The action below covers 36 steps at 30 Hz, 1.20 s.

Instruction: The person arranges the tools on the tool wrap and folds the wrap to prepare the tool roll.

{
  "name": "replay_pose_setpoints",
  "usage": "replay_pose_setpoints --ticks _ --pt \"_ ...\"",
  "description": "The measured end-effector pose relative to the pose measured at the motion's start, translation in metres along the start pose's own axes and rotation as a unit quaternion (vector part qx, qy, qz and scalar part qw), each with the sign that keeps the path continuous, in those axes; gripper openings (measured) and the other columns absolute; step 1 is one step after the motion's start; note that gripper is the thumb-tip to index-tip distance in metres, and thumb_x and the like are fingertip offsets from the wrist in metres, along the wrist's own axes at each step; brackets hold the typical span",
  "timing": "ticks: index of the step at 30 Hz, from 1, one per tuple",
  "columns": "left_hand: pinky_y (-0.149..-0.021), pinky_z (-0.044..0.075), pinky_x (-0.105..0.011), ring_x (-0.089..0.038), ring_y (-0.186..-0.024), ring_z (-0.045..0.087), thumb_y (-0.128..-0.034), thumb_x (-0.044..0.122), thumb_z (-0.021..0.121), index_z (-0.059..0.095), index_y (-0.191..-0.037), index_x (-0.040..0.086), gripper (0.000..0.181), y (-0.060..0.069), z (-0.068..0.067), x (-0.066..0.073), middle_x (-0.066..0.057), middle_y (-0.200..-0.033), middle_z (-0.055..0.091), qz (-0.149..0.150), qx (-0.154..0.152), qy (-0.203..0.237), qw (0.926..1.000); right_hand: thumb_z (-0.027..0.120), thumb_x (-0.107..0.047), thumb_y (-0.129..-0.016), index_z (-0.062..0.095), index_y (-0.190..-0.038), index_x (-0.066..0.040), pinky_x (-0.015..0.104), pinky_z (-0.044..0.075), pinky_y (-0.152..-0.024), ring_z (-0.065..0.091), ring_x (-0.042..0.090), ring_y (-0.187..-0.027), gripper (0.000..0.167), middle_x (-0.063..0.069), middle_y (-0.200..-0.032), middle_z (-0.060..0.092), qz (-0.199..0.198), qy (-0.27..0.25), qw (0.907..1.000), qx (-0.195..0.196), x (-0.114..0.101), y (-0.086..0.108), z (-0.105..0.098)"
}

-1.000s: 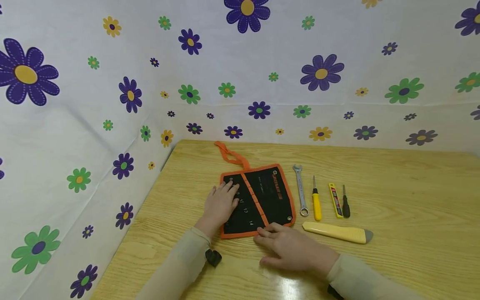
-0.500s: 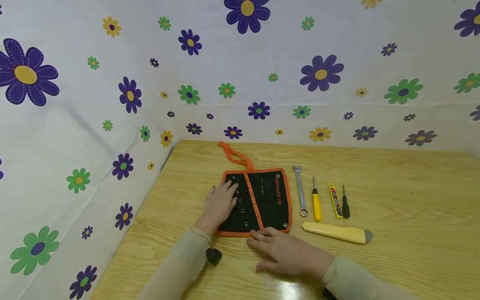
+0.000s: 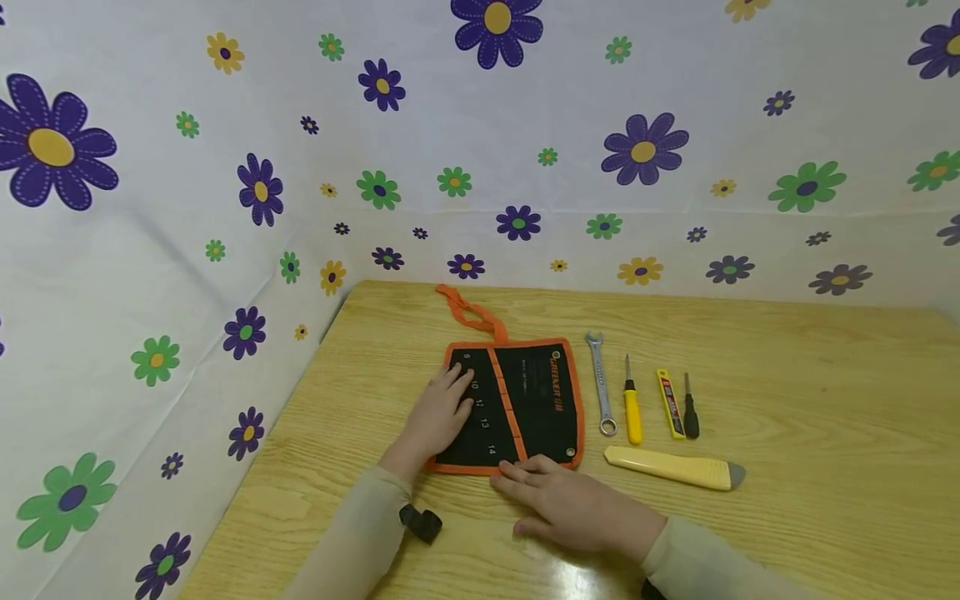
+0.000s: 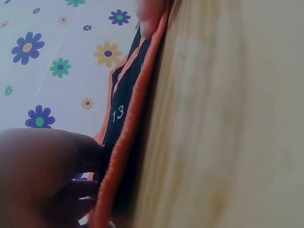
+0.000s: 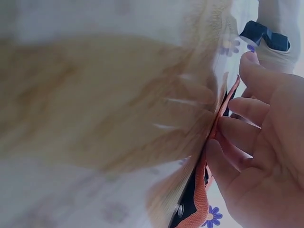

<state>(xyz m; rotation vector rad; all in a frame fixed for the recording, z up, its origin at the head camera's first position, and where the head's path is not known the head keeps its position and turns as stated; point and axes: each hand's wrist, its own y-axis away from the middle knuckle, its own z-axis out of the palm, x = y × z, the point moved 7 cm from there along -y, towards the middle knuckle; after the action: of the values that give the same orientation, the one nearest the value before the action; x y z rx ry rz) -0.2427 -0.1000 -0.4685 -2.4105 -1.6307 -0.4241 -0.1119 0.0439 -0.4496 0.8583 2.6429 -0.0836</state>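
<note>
A black fabric tool pouch [image 3: 536,400] with orange edging, pocket numbers and an orange strap lies flat on the table. On its left part rests my left hand [image 3: 438,414], fingers extended over the numbered pockets. My right hand [image 3: 566,504] touches the near edge with its fingertips, fingers mostly straight. In the left wrist view the pouch's orange edge [image 4: 124,137] runs past the hand. The right wrist view has the fingers [image 5: 240,133] against the orange border, with the palm off the table.
Right of the pouch lie a combination wrench [image 3: 600,383], a yellow screwdriver [image 3: 633,412], a small yellow packet [image 3: 671,404] and a black screwdriver [image 3: 691,417]. A yellow-handled utility knife [image 3: 671,467] lies nearer. Flowered cloth [image 3: 555,183] hangs behind and left of the wooden table [image 3: 840,433].
The pouch has turned slightly and its near side has shifted left, with the right hand moving left along with it. Over the last half second the pouch has barely moved.
</note>
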Motion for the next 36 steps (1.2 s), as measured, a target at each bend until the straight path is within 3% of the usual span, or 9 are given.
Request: replay_pose_setpoints --ticks 3,9,16,21,29,36 --pt "-0.112 0.02 -0.049 -0.033 -0.142 0.017 -0.1003 0.022 0.05 0.041 -0.146 0.007 0.048 0.004 0.002 -0.002 -0.016 -0.152 0.03 0.0 0.0 0.04 0.9992 0.043 -0.048 -0.098 0.035 -0.15 -0.015 0.036 0.044 -0.098 0.04 0.023 -0.128 0.061 0.007 -0.151 0.034 0.006 -0.009 0.9999 -0.008 -0.001 0.0 0.001" --pt "-0.113 0.017 -0.049 -0.032 -0.143 0.013 -0.1011 0.024 0.047 0.036 -0.148 0.008 0.051 0.009 0.004 -0.002 -0.015 -0.154 0.025 0.012 -0.003 0.063 0.9979 0.041 -0.05 -0.098 0.034 -0.15 -0.015 0.037 0.044 -0.098 0.038 0.025 -0.13 0.063 0.008 -0.153 0.03 0.002 -0.001 0.9999 -0.015 -0.003 0.003 0.002" --pt "-0.113 0.015 -0.053 -0.035 -0.143 0.013 -0.1006 0.022 0.048 0.038 -0.146 0.005 0.05 0.012 0.003 -0.003 -0.017 -0.153 0.026 0.028 0.013 0.103 0.9942 0.038 -0.054 -0.097 0.033 -0.15 -0.014 0.039 0.042 -0.1 0.033 0.028 -0.135 0.067 0.01 -0.155 0.025 -0.012 0.011 0.9996 -0.023 -0.004 0.005 0.004" --pt "-0.114 0.013 -0.05 -0.032 -0.143 0.014 -0.1004 0.024 0.049 0.039 -0.146 0.007 0.05 0.013 0.005 -0.005 -0.014 -0.154 0.027 0.027 0.024 0.111 0.9932 0.038 -0.053 -0.097 0.031 -0.151 -0.014 0.043 0.042 -0.1 0.031 0.029 -0.136 0.067 0.009 -0.156 0.022 -0.016 -0.003 0.9994 -0.031 0.0 0.006 0.008" --pt "-0.113 0.018 -0.048 -0.029 -0.142 0.021 -0.0987 0.027 0.051 0.045 -0.144 0.01 0.048 0.013 0.005 -0.011 -0.01 -0.151 0.034 0.028 0.069 0.1 0.9922 0.041 -0.051 -0.098 0.031 -0.151 -0.014 0.048 0.039 -0.101 0.026 0.031 -0.139 0.065 0.008 -0.157 0.02 -0.023 -0.05 0.9983 -0.017 0.001 0.009 0.003" --pt "-0.113 0.018 -0.049 -0.03 -0.142 0.021 -0.099 0.027 0.051 0.045 -0.144 0.009 0.049 0.014 0.007 -0.01 -0.011 -0.151 0.033 0.038 0.063 0.108 0.9914 0.048 -0.045 -0.098 0.033 -0.151 -0.02 0.049 0.037 -0.103 0.026 0.025 -0.14 0.06 0.001 -0.156 0.025 0.015 -0.089 0.9957 0.023 0.012 0.028 -0.013"
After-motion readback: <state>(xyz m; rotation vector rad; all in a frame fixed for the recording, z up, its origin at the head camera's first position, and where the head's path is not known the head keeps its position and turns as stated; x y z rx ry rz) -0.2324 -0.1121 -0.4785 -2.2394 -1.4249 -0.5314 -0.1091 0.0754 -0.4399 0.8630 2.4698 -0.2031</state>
